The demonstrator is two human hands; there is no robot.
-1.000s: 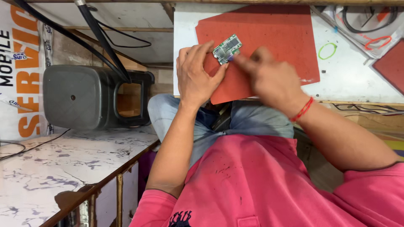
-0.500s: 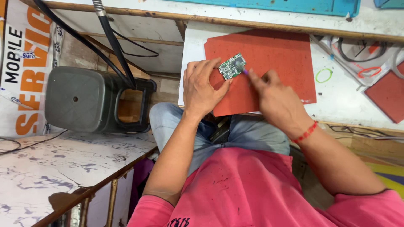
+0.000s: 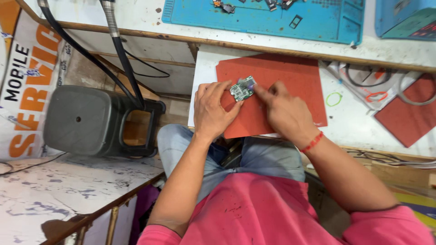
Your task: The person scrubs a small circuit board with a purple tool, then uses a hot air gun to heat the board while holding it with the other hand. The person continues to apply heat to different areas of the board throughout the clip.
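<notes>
A small green circuit board (image 3: 242, 88) is held just above a red mat (image 3: 290, 77) on a white pull-out shelf (image 3: 202, 72). My left hand (image 3: 212, 109) grips the board's left side between thumb and fingers. My right hand (image 3: 285, 112), with a red thread band at the wrist, presses its fingertips against the board's right edge. Whether a tool sits in the right fingers cannot be seen.
A blue work mat (image 3: 272, 18) with several small parts lies on the bench above. A dark plastic stool (image 3: 91, 120) stands at left under black hoses (image 3: 119, 50). A green ring (image 3: 334, 98) and cables (image 3: 377, 86) lie right of the red mat. A marbled counter (image 3: 54, 190) is lower left.
The camera has tilted so the bench and blue mat have come into view. Both hands stay on the circuit board over the red mat, in nearly the same grip.
</notes>
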